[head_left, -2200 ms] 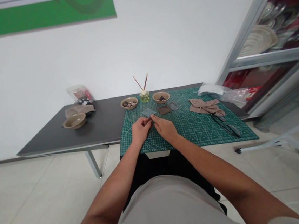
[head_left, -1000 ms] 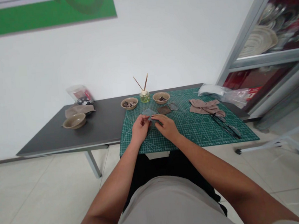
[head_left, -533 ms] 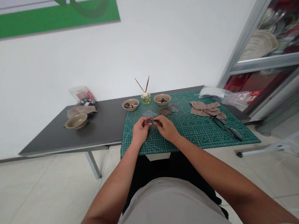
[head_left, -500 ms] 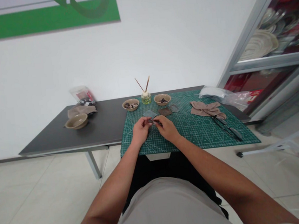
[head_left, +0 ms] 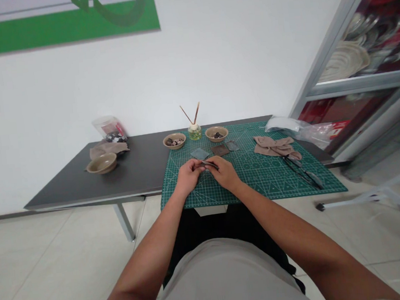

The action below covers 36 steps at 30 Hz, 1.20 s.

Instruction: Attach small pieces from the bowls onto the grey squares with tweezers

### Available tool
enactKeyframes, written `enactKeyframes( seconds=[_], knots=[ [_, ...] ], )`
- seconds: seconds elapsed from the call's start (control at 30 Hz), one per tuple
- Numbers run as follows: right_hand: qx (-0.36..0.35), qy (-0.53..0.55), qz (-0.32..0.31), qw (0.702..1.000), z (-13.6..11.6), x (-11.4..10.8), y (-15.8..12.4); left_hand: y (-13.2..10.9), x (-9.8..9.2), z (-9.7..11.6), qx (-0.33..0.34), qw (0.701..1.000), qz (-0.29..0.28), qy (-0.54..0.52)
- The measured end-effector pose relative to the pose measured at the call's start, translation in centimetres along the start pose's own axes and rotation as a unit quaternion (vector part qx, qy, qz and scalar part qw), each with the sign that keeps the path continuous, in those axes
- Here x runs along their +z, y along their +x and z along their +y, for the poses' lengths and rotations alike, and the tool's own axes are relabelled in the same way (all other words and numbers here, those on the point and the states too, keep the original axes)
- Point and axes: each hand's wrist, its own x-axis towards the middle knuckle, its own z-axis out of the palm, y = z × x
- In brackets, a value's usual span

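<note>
Fingers (head_left: pixel 199 167) of left hand (head_left: pixel 187 177) and right hand (head_left: pixel 224 172) clamped on small dark object (head_left: pixel 211 164), shape too small to tell; object held over green cutting mat (head_left: pixel 250 176); blue-grey square (head_left: pixel 200 153) laid just beyond hands, brown square (head_left: pixel 220 150) near it; jar (head_left: pixel 194 133) placed farther back, between two bowls (head_left: pixel 175 147) with small pieces (head_left: pixel 175 142).

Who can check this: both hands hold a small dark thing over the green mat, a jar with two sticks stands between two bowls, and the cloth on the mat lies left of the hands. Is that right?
Not quite: in the head view, the cloth on the mat lies right of both the left hand and the right hand, not left. The rest stands.
</note>
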Motion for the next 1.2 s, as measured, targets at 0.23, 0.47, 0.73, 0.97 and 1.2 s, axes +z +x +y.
enactKeyframes(
  seconds=[0.23, 0.47, 0.73, 0.97, 1.2],
  knots=[
    [0.031, 0.006, 0.006, 0.999, 0.1, -0.1, -0.2, -0.1, 0.1, 0.0, -0.005, 1.000, 0.001, -0.014],
    [0.003, 0.006, -0.009, 1.000, 0.1, -0.1, 0.0, 0.0, 0.0, 0.0, -0.011, 1.000, -0.004, -0.024],
    [0.008, 0.013, 0.002, 1.000, 0.1, -0.2, -0.1, 0.0, -0.1, -0.1, -0.022, 0.999, -0.007, -0.038],
    [0.006, 0.015, 0.000, 1.000, 0.2, -0.2, -0.2, 0.2, -0.2, -1.0, -0.013, 0.999, -0.017, -0.029],
    [0.004, 0.019, -0.010, 1.000, 0.0, -0.3, -0.1, 0.1, -0.1, -0.9, -0.013, 0.999, -0.015, -0.039]
  ],
)
